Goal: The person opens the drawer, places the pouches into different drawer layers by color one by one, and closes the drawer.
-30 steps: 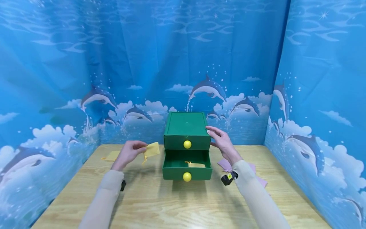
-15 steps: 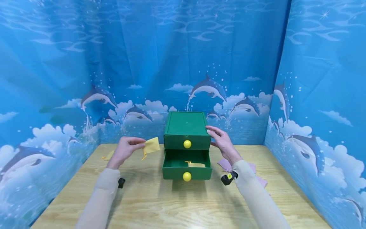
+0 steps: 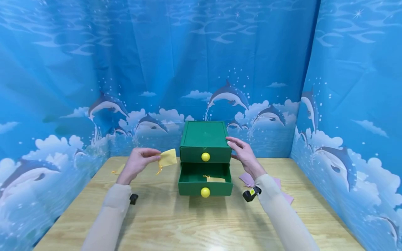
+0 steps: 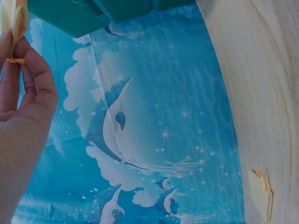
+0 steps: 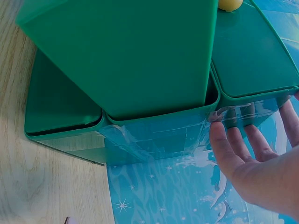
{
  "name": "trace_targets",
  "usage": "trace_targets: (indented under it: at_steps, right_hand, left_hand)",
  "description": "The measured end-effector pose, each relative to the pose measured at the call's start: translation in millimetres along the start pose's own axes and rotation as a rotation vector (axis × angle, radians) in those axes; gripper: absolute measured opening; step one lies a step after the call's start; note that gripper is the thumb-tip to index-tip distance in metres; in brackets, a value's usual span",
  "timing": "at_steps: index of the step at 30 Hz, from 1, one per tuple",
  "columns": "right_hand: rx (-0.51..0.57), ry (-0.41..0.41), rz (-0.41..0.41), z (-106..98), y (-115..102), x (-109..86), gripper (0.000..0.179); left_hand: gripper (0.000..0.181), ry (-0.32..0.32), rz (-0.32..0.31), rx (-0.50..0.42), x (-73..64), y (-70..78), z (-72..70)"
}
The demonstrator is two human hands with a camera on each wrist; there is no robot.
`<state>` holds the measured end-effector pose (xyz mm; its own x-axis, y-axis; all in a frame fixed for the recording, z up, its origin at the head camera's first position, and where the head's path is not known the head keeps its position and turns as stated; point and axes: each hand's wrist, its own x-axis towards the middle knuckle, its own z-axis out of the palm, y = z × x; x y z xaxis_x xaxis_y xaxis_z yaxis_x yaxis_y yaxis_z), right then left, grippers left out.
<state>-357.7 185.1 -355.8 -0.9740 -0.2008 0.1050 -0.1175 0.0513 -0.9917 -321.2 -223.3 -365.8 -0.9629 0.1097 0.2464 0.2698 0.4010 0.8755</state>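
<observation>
My left hand (image 3: 137, 164) pinches a small yellow drawstring pouch (image 3: 168, 157) between thumb and fingers, in the air left of a green drawer cabinet (image 3: 205, 134). An orange cord dangles from the pouch. One cabinet drawer (image 3: 190, 188) is pulled out, with a yellow pouch (image 3: 216, 180) lying inside. The drawer above it is closed, and both show round yellow knobs. My right hand (image 3: 245, 157) rests against the cabinet's right side near the top; in the right wrist view its fingers (image 5: 224, 147) lie fairly straight along the side wall.
Another yellow pouch (image 3: 118, 169) lies on the wooden table (image 3: 157, 216) behind the left wrist. Purple pouches (image 3: 247, 180) lie to the right, partly hidden by the right forearm. A blue dolphin-print curtain (image 3: 176, 69) encloses the table at the back and sides.
My left hand has shifted slightly left and up with the yellow pouch, then nearly stopped. The right hand, cabinet and open drawer have stayed in place.
</observation>
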Motion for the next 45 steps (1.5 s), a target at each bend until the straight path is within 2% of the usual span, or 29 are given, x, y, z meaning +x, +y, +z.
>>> trace_targets:
  at_steps: [2,7,14,21,28,38,40,45]
  right_hand:
    - [-0.002,0.001,0.001,-0.4,0.0,0.3,0.049]
    - [0.003,0.001,0.002,-1.2,0.9,1.3,0.049]
    - [0.014,-0.008,-0.006,-0.2,0.3,-0.1,0.049]
    - [0.02,-0.007,-0.004,1.7,-0.1,-2.6,0.049]
    - [0.021,0.0,0.002,1.0,1.2,-2.5,0.049]
    - [0.017,0.008,0.006,1.2,1.4,-0.7,0.048]
    - [0.015,0.01,0.004,1.2,0.5,-0.3,0.048]
    - [0.017,0.011,0.001,0.7,0.7,0.5,0.05]
  left_hand:
    - [0.031,-0.001,0.01,-0.017,-0.7,2.3,1.0]
    - [0.029,-0.014,0.083,-0.031,-2.3,6.6,4.8]
    - [0.022,-0.062,0.181,-0.052,-2.0,14.6,14.8]
    - [0.019,-0.1,0.182,-0.072,-0.6,21.9,28.0]
    - [0.016,-0.18,0.184,-0.064,2.4,25.2,48.3]
    - [0.015,-0.179,0.232,-0.095,5.5,32.8,65.4]
    - [0.015,-0.189,0.228,-0.098,3.9,39.1,68.3]
    - [0.013,-0.216,0.273,-0.087,3.9,41.4,78.1]
